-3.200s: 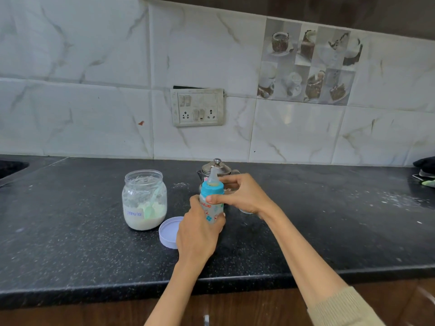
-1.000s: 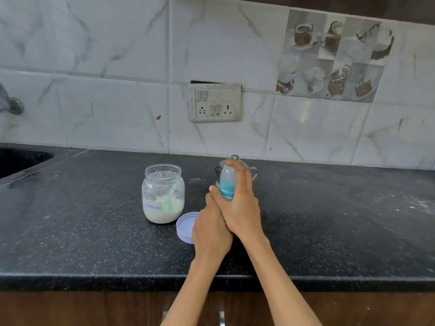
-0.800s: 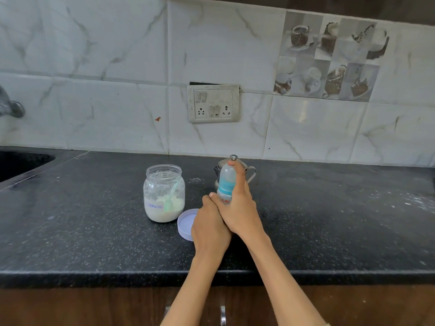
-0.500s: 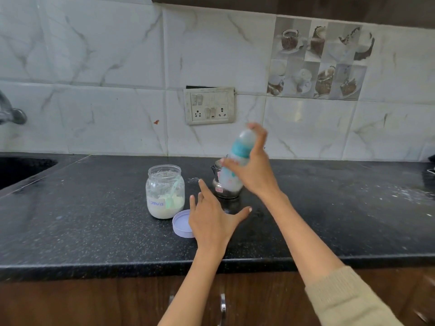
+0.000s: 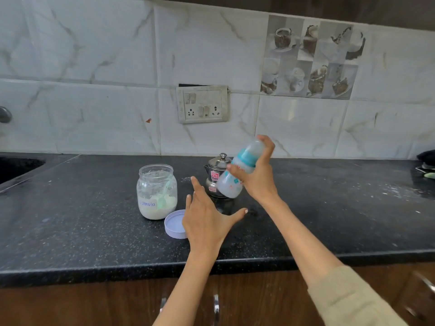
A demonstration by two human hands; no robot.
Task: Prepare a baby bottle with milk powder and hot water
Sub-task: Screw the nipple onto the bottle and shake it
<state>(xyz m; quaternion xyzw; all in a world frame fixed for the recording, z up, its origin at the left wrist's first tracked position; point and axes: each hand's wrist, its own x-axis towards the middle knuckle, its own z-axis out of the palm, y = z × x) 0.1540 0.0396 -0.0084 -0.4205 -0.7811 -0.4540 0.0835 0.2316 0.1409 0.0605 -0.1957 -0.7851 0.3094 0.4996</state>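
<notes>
Right hand (image 5: 257, 182) gripped the capped baby bottle (image 5: 237, 174) aloft, tilted, one finger over the cap, in front of the small steel kettle (image 5: 215, 175). Left hand (image 5: 206, 222) hovered below, fingers spread, holding nothing. Formula jar (image 5: 157, 191) stood open on the counter (image 5: 70, 231), what looked like a scoop inside, its lid (image 5: 174, 224) just beside.

Obstacles cluster mid-frame: powder jar (image 5: 157, 191), lid (image 5: 175, 224) just right of its base, steel pot (image 5: 217, 176) behind the left hand (image 5: 207, 222). Countertop (image 5: 329, 208) right of centre is open, only powder specks; lower left of the counter also open.
</notes>
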